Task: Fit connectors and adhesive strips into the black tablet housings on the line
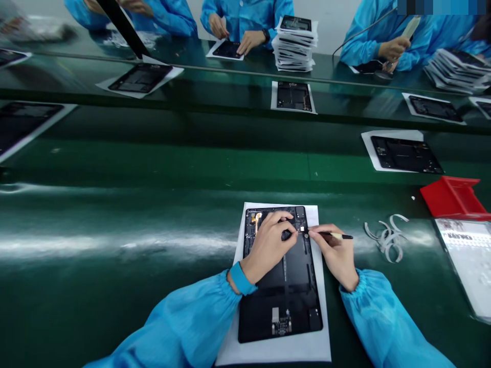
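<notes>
- Two light blue sleeves came from the bottom of the view: the left sleeve point(172, 319), with a blue wrist band point(241, 278), and the right sleeve point(383, 319).
- Nearest work was a black tablet back panel point(280, 286), which lay lengthwise on a white paper sheet point(268, 355) on the green surface point(115, 214).
- The left hand point(266, 248) rested over the panel's upper part. Its grip was curved down around a small dark thing, and I cannot tell if it pinched this thing.
- The right hand point(335, 255) had its grip pinching a slim pen-shaped tool point(337, 235) with a pale body and black end.
- A small white tag point(302, 229) sat on the panel, between both hands and touching neither clearly.
- An orange flex cable point(256, 219) lay near the left hand, and a small circuit board point(282, 325) showed near the panel's lower edge.
- To the right were curled white strips point(387, 237), a red tray point(454, 198) and a printed sheet point(470, 260).
- Farther away lay another black panel point(406, 153) on paper.
- At the far bench, co-workers in blue coats point(245, 15) sat near a tall stack of panels point(295, 46).
</notes>
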Action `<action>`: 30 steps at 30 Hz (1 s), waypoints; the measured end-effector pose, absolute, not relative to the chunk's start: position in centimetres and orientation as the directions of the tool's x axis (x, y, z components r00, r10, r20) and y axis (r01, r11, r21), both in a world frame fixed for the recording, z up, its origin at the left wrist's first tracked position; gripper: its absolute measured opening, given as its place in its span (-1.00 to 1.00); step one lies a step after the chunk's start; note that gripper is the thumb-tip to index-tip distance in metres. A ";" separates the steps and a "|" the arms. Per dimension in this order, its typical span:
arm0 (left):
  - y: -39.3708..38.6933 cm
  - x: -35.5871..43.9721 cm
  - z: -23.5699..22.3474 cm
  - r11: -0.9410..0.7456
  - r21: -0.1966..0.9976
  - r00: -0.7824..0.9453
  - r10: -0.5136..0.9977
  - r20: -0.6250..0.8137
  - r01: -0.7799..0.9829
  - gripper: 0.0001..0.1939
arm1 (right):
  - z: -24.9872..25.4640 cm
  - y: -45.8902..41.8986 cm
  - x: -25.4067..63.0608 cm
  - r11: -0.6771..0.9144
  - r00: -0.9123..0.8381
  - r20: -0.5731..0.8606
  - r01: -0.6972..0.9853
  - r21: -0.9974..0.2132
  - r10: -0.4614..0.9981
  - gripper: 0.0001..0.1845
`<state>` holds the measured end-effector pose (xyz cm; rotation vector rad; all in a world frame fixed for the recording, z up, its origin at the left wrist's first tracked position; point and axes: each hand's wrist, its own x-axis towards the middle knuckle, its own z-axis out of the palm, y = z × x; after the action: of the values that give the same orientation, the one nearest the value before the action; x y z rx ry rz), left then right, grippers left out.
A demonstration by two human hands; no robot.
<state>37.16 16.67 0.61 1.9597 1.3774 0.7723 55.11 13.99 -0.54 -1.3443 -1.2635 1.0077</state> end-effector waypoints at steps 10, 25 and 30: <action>16.8 37.2 0.6 -0.269 0.773 0.279 0.952 0.123 0.575 -0.89 | -0.4 14.1 55.0 0.011 0.048 0.021 0.210 -0.978 0.999 -0.83; 16.8 37.2 0.9 -0.253 0.756 0.276 0.956 0.100 0.603 -0.88 | -0.6 14.0 54.9 0.016 0.059 0.026 0.164 -0.986 0.998 -0.87; 16.8 37.2 1.3 -0.250 0.758 0.274 0.957 0.097 0.603 -0.88 | -0.4 14.1 54.9 0.037 0.030 0.043 0.191 -0.981 0.999 -0.86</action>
<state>37.23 16.79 1.30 1.9474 1.4000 0.7592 54.94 14.06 -0.42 -1.3339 -1.3415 1.0571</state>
